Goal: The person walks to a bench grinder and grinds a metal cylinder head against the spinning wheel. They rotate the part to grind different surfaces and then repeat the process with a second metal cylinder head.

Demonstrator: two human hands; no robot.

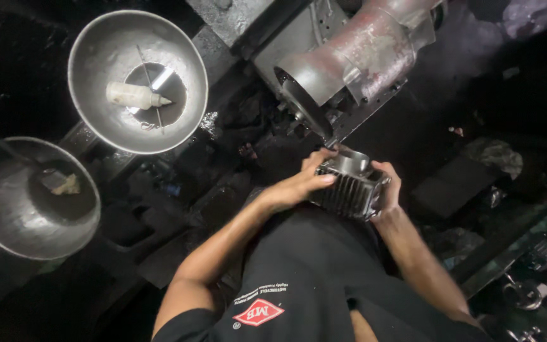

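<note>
A finned metal engine cylinder (351,185) is held between both hands just in front of the torso, below a grey machine housing (349,63) with a large round opening. The left hand (299,183) is laid flat against the near finned side, fingers extended toward the bore, while the right hand (389,190) is wrapped around the far edge; both hands are thus clamped on the cylinder from opposite sides. A firm, even grip on the fins, with fingers kept clear of the open bore (351,162), is judged best for keeping the part level. Both forearms are bent inward, elbows drawn back. To the left, two metal bowls are seen: the upper bowl (96,107) containing a small plastic bottle (135,95), the lower bowl (7,215) containing a brush (55,180).
</note>
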